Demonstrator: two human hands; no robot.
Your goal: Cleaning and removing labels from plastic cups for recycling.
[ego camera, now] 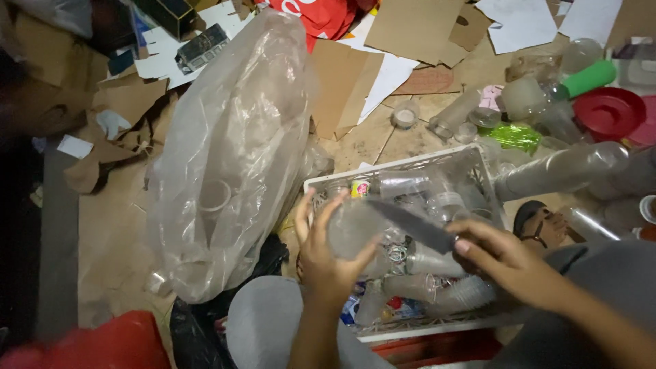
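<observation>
My left hand [326, 258] grips a clear plastic bottle [355, 229] over a white plastic crate [403, 164]. My right hand [507, 261] holds a knife [413, 225] by its handle, and the dark blade lies across the bottle's upper side. The crate below is filled with several clear plastic bottles and cups [437, 280]. My knees in grey trousers [263, 321] frame the crate's near edge.
A large clear plastic bag [232, 157] stands left of the crate. Flattened cardboard [410, 27] and paper sheets [519, 24] cover the floor behind. Stacked clear cups [560, 171], a green bottle [588, 78] and a red lid [608, 113] lie at the right. A red object [102, 342] sits bottom left.
</observation>
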